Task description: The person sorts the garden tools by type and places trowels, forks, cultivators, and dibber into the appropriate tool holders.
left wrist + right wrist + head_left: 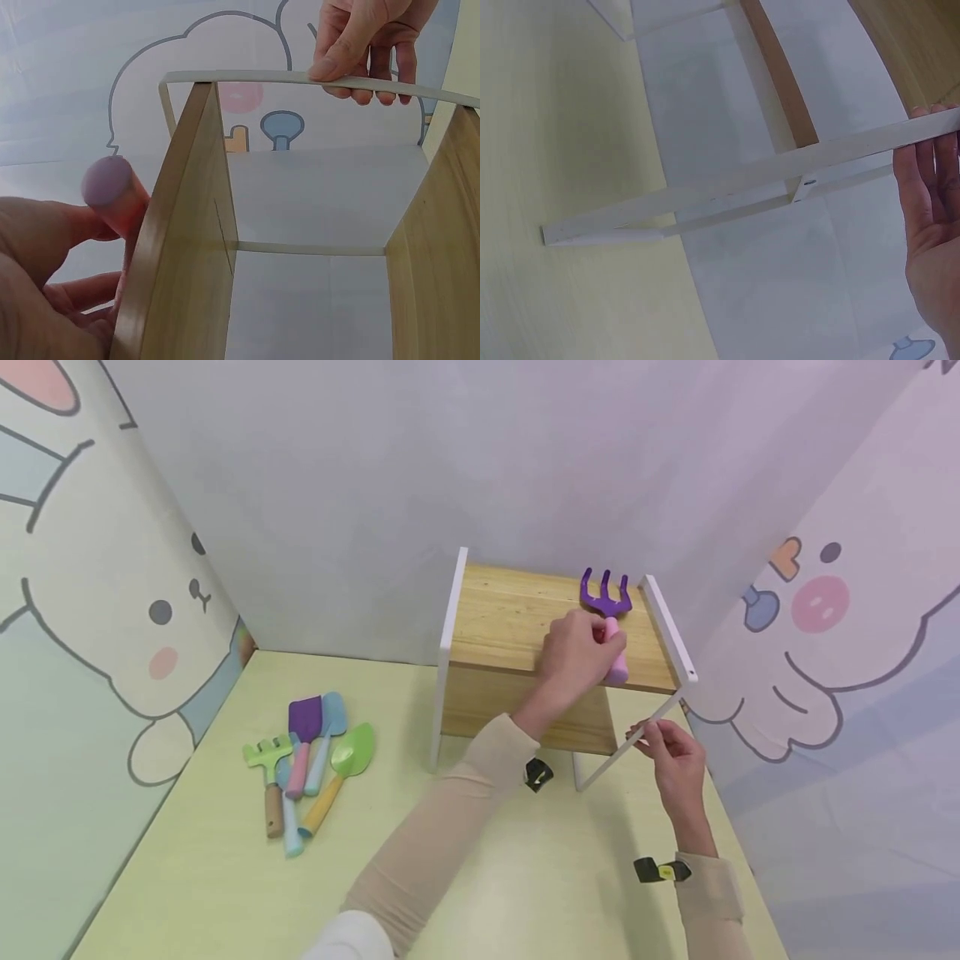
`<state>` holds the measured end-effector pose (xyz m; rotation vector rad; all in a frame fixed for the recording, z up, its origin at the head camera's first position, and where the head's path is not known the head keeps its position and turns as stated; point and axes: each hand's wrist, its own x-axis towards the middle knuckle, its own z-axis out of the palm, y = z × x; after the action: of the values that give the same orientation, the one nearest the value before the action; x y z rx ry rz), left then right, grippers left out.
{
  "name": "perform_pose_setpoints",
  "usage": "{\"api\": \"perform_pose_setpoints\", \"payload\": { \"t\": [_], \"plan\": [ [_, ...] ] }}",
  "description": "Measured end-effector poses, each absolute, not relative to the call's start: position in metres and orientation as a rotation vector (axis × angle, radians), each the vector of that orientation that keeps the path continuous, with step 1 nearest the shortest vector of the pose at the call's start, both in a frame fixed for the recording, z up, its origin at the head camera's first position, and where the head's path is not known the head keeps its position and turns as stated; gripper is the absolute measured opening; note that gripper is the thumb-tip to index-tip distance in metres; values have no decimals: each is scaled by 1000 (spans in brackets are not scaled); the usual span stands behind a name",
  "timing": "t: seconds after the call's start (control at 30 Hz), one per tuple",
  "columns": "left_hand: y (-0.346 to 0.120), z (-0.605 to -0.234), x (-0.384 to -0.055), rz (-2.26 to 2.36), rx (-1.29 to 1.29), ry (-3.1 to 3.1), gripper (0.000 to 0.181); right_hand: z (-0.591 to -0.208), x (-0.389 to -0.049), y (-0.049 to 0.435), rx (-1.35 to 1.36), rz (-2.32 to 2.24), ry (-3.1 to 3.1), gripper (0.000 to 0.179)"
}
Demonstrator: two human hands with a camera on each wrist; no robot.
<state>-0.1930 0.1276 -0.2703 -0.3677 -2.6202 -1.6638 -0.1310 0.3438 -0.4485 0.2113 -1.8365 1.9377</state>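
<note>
A toy hand rake with a purple three-pronged head (606, 603) and a pink handle (617, 664) lies on the upper board (510, 614) of a small wooden shelf, prongs toward the back wall. My left hand (577, 647) pinches that handle between thumb and fingers; in the left wrist view the handle's end (109, 182) sticks out past the board edge. On the shelf's right side, my right hand (675, 756) grips the white side frame (622, 750). Its fingers (911, 184) wrap this bar in the right wrist view, and its thumb presses on it in the left wrist view.
Several toy garden tools lie in a pile on the table at left: a green rake (268, 752), a purple shovel (305, 718), a blue shovel (334, 714) and a green trowel (354, 750). A lower board (480, 714) spans the shelf. Cartoon-printed curtains surround the table.
</note>
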Motion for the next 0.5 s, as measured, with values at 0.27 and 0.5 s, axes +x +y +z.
{"api": "perform_pose_setpoints", "payload": {
  "t": [0.27, 0.5],
  "plan": [
    [137, -274, -194, -1564, -351, -2621, 18, -449, -131, 342, 199, 1912, -1856, 16],
    [139, -273, -193, -1591, -429, -2587, 20, -448, -130, 342, 205, 1910, -1862, 16]
  ]
}}
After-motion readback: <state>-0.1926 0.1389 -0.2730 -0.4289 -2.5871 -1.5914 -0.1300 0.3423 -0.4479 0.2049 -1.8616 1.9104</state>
